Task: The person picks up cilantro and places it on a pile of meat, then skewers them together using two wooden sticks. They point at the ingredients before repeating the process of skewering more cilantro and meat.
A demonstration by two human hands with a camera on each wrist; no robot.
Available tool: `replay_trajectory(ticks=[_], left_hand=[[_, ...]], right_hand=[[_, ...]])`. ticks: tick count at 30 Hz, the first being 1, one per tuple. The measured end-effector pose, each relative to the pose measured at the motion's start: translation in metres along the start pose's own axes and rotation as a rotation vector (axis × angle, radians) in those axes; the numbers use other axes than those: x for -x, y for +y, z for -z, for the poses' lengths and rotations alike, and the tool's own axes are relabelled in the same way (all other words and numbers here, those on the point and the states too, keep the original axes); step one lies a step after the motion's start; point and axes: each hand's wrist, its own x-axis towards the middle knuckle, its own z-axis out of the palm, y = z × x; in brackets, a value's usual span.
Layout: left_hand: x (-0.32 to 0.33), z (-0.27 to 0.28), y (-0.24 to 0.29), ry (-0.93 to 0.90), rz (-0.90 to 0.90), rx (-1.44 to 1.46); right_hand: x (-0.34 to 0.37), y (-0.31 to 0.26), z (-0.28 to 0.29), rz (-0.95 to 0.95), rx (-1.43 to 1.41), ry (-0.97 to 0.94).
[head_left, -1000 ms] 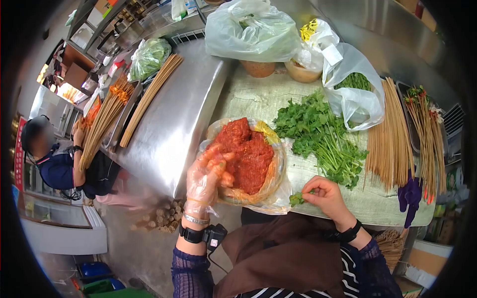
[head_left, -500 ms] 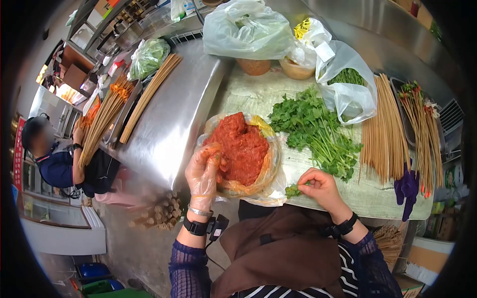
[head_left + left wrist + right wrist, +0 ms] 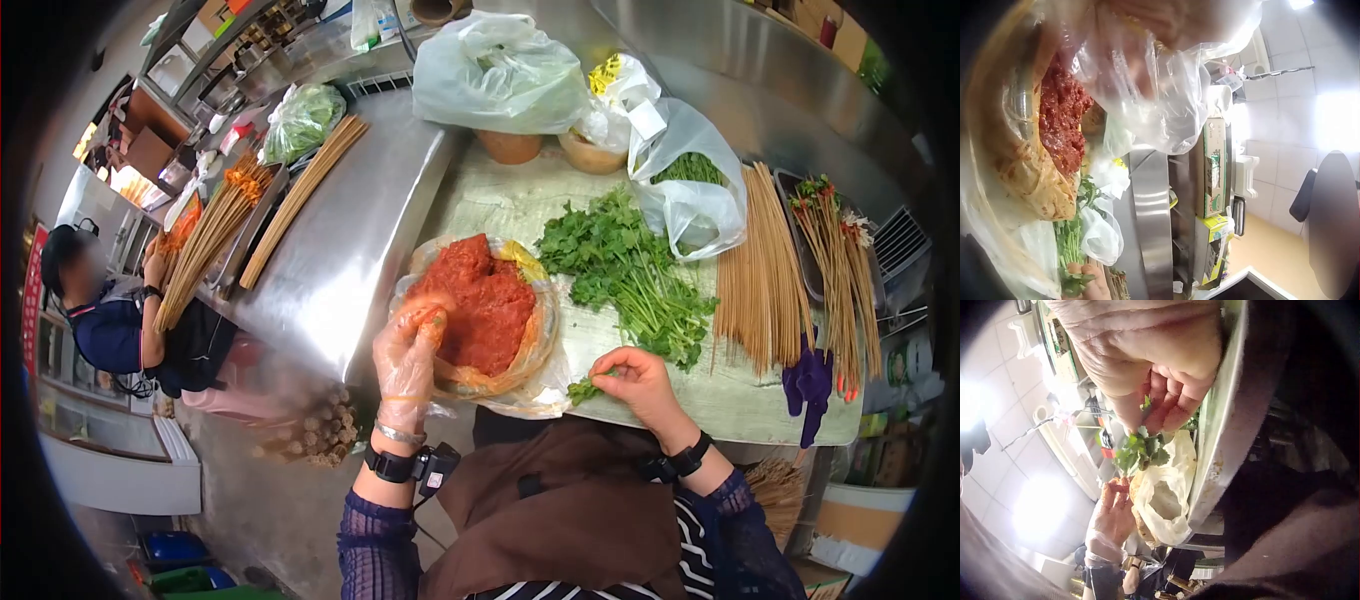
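My left hand (image 3: 405, 355), in a clear plastic glove smeared red, is loosely curled over the left rim of a plastic-lined bowl (image 3: 545, 340). Red minced meat (image 3: 480, 310) fills the bowl, and a small green fleck shows at the gloved fingertips. The right wrist view shows no lump in that palm. Bare and just right of the bowl, my right hand (image 3: 645, 395) pinches a small sprig of cilantro (image 3: 1141, 450) between thumb and fingertips, its leaves pointing toward the bowl. A heap of loose cilantro (image 3: 640, 280) lies on the table beyond this hand.
Bamboo skewers (image 3: 760, 270) are spread right of the cilantro, beside a tray of loaded skewers (image 3: 840, 270) and a purple glove (image 3: 807, 385). Plastic bags (image 3: 500, 75) and tubs line the back. At left, another person (image 3: 110, 310) stands by a steel counter (image 3: 340, 220).
The left hand's fingers have drawn in from over the meat toward the bowl's left rim. My right hand keeps its pinch on the cilantro sprig, slightly nearer the bowl. The view has shifted slightly.
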Motion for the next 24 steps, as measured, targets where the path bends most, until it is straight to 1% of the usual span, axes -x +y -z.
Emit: replay_trajectory(ticks=[1,3,6,7,10,11,12,14,15,18,19,22,24], left_hand=[[-0.001,0.000,0.000,-0.002,0.054,0.040],[0.006,0.000,-0.002,-0.002,0.183,0.118],[0.012,-0.012,0.004,0.093,0.375,0.306],[0.015,-0.014,-0.004,0.041,0.299,0.188],[0.021,-0.037,-0.003,0.020,0.146,0.207],[0.021,-0.033,0.004,-0.058,0.266,0.264],[0.022,-0.035,0.006,-0.045,0.307,0.360],[0.027,-0.039,0.008,-0.020,0.399,0.552],[0.032,-0.038,0.007,-0.042,0.324,0.538],[0.036,-0.037,0.008,-0.075,0.363,0.596],[0.036,-0.038,0.012,-0.065,0.314,0.491],[0.036,-0.038,0.018,-0.134,0.390,0.494],[0.035,-0.039,0.015,-0.110,0.385,0.470]], right_hand=[[-0.003,-0.003,-0.001,-0.010,0.022,0.009],[-0.006,-0.022,-0.005,0.061,0.053,-0.023],[-0.012,-0.048,-0.010,0.135,0.114,-0.084],[-0.015,-0.062,-0.017,0.147,0.127,-0.111],[-0.027,-0.086,-0.038,0.194,0.249,-0.204],[-0.032,-0.092,-0.045,0.215,0.317,-0.249],[-0.038,-0.097,-0.052,0.237,0.386,-0.294],[-0.049,-0.100,-0.067,0.276,0.444,-0.309],[-0.053,-0.099,-0.073,0.292,0.469,-0.318],[-0.068,-0.088,-0.082,0.431,0.576,-0.289],[-0.073,-0.081,-0.082,0.512,0.611,-0.256],[-0.077,-0.081,-0.083,0.520,0.628,-0.193],[-0.079,-0.080,-0.082,0.524,0.654,-0.181]])
